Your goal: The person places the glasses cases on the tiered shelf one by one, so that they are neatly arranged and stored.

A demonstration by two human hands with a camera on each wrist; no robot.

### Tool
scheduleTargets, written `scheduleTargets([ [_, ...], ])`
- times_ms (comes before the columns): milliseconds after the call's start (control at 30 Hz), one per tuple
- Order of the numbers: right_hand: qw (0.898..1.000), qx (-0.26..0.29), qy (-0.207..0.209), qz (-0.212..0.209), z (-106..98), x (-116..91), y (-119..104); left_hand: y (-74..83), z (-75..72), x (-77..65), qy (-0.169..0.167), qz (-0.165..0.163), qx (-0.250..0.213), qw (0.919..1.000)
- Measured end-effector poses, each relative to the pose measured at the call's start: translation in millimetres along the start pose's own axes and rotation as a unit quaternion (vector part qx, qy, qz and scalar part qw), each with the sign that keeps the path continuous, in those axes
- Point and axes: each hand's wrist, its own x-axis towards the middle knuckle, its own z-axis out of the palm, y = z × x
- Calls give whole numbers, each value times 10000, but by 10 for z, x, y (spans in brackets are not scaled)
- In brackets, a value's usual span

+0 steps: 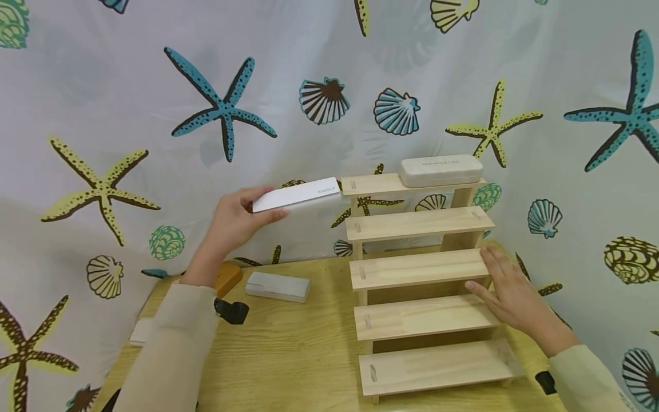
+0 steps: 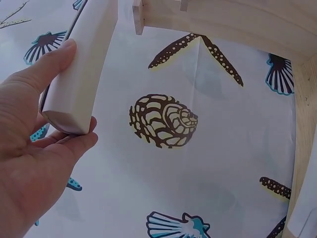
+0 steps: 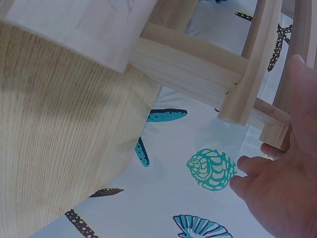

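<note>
My left hand [image 1: 234, 220] holds a long white glasses case [image 1: 301, 194] in the air, just left of the top shelf of a stepped wooden rack [image 1: 422, 268]. Thumb and fingers pinch its left end; small dark lettering shows on the lid. In the left wrist view the white case [image 2: 81, 74] slants upward from the fingers. On the rack's right side, my right hand [image 1: 515, 289] rests against the end of the middle shelf, its thumb extended toward the shelf below. A cream case [image 1: 441, 170] with faint lettering lies on the top shelf's right part.
Another white case [image 1: 278, 286] lies on the wooden table [image 1: 268, 355], beside an orange object [image 1: 228, 278] partly hidden by the left wrist. A white item [image 1: 141, 332] sits at the table's left edge. A curtain [image 1: 329, 149] printed with shells and starfish hangs behind.
</note>
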Motion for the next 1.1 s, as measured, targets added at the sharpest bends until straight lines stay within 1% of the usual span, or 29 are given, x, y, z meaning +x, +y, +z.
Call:
scheduleTargets([
  [100, 10000, 0, -13, 12, -1, 2, 4, 40, 63, 104, -24, 27, -68, 10000],
  [167, 10000, 22, -58, 37, -4, 3, 1, 64, 106, 161, -67, -22, -177, 9998],
  [333, 9998, 49, -174, 125, -5, 2, -12, 121, 216, 286, -139, -183, -287, 9993],
  [500, 9997, 54, -166, 153, 1, -1, -12, 169, 325, 403, -167, -110, -371, 9991],
  [600, 9998, 53, -147, 159, 4, -3, -9, 180, 387, 459, -171, -55, -404, 9990],
  [733, 9997, 63, -173, 178, -4, -9, -5, 209, 465, 534, -192, -100, -429, 9988],
  [900, 9995, 104, -215, 200, -9, -17, 2, 282, 564, 618, -352, -83, -363, 9987],
  [1100, 9998, 96, -128, 156, -1, -6, 16, 346, 650, 704, -485, -5, -326, 9983],
])
